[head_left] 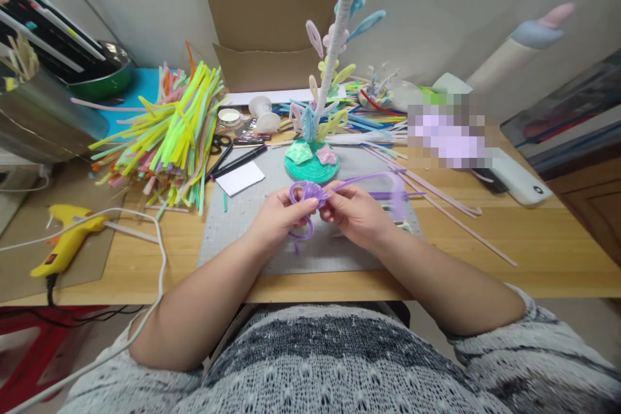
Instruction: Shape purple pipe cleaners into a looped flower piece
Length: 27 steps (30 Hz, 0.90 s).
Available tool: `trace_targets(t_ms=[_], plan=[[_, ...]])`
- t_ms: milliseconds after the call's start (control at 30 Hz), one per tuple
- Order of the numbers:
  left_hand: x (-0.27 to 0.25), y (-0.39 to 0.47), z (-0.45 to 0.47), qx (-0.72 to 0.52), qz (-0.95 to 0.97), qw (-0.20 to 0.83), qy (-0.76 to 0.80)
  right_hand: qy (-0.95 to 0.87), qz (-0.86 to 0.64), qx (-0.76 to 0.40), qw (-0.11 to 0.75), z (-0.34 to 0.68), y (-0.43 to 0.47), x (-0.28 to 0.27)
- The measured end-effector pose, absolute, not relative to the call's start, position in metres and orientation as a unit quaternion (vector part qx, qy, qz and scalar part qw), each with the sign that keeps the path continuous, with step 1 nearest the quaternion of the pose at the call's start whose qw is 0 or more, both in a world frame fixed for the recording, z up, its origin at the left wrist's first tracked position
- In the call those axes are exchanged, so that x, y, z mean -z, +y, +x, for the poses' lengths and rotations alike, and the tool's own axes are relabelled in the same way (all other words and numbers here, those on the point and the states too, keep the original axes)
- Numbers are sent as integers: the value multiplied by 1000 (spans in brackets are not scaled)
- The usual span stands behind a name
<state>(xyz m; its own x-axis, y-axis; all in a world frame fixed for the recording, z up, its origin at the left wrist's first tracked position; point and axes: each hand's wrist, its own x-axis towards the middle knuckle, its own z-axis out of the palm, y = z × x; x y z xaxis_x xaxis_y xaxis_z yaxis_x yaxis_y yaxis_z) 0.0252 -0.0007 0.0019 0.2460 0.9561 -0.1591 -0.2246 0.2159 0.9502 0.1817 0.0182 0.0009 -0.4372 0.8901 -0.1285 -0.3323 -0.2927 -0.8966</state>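
Between my two hands, above the grey cutting mat (233,246), is a purple pipe-cleaner piece (311,191) with a wound body and loops. My left hand (279,217) pinches its left side between thumb and fingers; one loop hangs below. My right hand (356,215) grips the piece's right side, where a long purple strand runs out to the right, its end blurred. Just behind my hands stands a round green base (310,171) bearing a white wrapped stem (334,39) with pastel pipe-cleaner flowers and leaves. More purple pipe cleaners (395,195) lie right of my right hand.
At left are a big bundle of pipe cleaners (179,136), a yellow glue gun (68,239) and a white cable (162,259). Black pens (242,160), scissors (222,142) and white paper (240,178) lie behind my left hand. Pink pipe cleaners (466,228) and a white device (519,178) lie right.
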Motion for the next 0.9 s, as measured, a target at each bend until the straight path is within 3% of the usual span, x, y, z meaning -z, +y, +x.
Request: trace_targets(t_ms=[233, 533, 900], plan=[[1, 0, 26, -430, 443, 690, 379, -490, -359, -680, 410, 185, 17, -2], [1, 0, 25, -415, 466, 682, 381, -428, -355, -763, 329, 187, 20, -7], [4, 1, 24, -418, 462, 662, 417, -550, -407, -651, 328, 191, 22, -11]])
